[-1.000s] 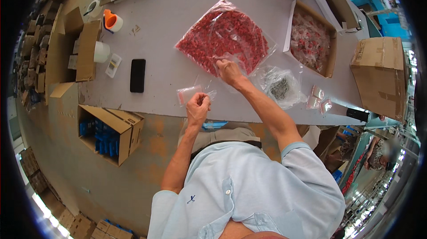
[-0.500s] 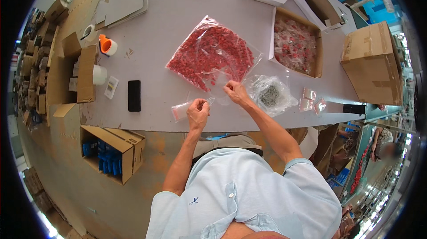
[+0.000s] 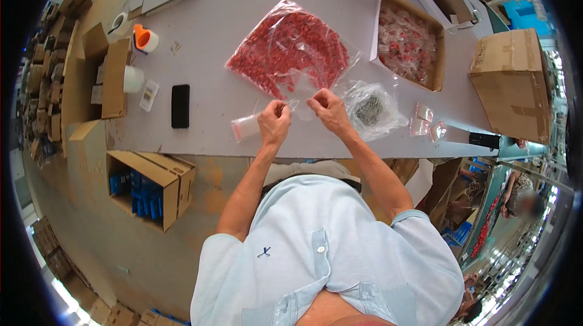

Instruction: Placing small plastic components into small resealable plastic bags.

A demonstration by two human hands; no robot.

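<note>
Left to right on the table (image 3: 209, 53), the work looks well underway but unfinished: a stack of flat clear bags (image 3: 246, 127), seemingly unfilled, lies just beside the left hand (image 3: 274, 122); in the middle, a large clear bag (image 3: 288, 50) has plenty of red pieces left in it; then comes a crumpled bag of dark small parts (image 3: 369, 109); on the right, a box (image 3: 375, 34) full of clear packets (image 3: 405, 40) and three small packets (image 3: 421, 119) beside it appear to be done. As for the grip, the left thumb and fingers are pinched together on a small clear film (image 3: 293, 105). The right hand (image 3: 330, 111), near the large bag's lower edge, has its fingertips nearly together; whether they hold anything, I cannot tell.
</note>
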